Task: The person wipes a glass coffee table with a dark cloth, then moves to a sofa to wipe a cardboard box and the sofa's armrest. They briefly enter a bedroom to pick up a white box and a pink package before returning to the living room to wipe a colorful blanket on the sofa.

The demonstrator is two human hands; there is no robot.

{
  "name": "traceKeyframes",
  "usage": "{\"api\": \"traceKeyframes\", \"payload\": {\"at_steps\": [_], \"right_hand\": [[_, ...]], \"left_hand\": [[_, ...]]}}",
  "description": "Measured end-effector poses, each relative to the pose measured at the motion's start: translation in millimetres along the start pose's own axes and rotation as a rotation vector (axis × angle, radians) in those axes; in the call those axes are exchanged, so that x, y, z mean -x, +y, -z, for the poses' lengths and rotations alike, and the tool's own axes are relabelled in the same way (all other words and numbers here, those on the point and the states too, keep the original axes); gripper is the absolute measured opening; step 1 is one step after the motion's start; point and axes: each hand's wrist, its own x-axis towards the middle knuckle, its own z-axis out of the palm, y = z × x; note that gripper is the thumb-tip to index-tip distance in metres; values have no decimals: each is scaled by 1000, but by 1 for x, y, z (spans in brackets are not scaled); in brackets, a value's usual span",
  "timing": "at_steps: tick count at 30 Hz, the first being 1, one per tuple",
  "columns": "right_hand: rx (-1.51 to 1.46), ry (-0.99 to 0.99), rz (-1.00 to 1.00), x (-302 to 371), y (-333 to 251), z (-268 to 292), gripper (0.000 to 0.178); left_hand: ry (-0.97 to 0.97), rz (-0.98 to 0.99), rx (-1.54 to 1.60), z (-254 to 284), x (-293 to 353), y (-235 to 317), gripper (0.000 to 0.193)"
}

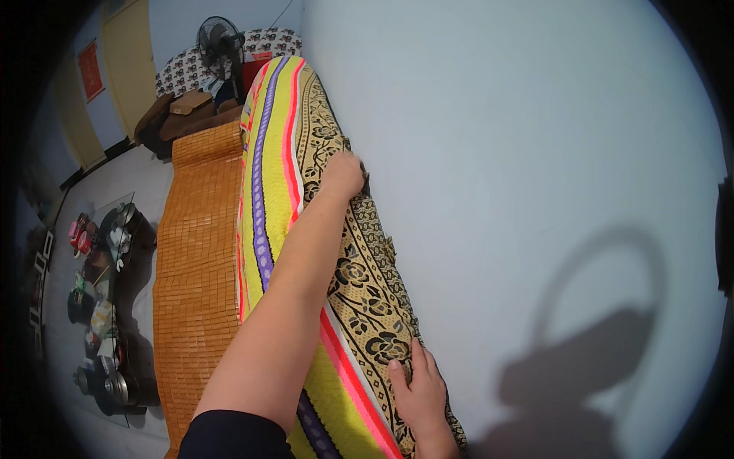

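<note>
A long sofa back runs away from me along the wall. A towel-like cover [273, 183] with yellow, purple, pink and red stripes lies over its near side. Along the wall side is a tan and black floral fabric cover [359, 275] with a ragged, bunched edge. My left hand [344, 174] reaches far forward and is closed at that edge, with floral fabric at its fingers; the fingertips are hidden. Closer to me, my right hand [422, 394] rests on the floral cover's wall-side edge, thumb and fingers apart and stretched out.
A pale wall [535, 153] rises close on the right, with a shadow on it. A brown tile mat [199, 283] covers the seat at left. Beyond it stands a cluttered glass table [122, 200]. A black fan [220, 47] and brown chair [157, 126] are at the far end.
</note>
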Motion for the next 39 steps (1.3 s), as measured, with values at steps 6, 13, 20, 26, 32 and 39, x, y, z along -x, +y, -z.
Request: {"api": "traceKeyframes", "payload": {"at_steps": [6, 13, 20, 26, 32, 39], "right_hand": [[-15, -8, 8, 5, 1, 0, 62], [39, -72, 6, 3, -2, 4, 63], [9, -90, 24, -4, 2, 3, 63], [6, -101, -24, -2, 0, 3, 66], [2, -151, -31, -1, -3, 6, 67], [18, -179, -12, -4, 5, 4, 68]], "left_hand": [[152, 11, -324, -12, 1, -5, 41], [-267, -94, -691, 10, -9, 9, 34], [-261, -178, -300, 3, 8, -11, 40], [-284, -112, -33, 34, 65, 25, 33], [-412, -235, -354, 22, 71, 37, 37], [-42, -252, -263, 13, 103, 30, 30]]}}
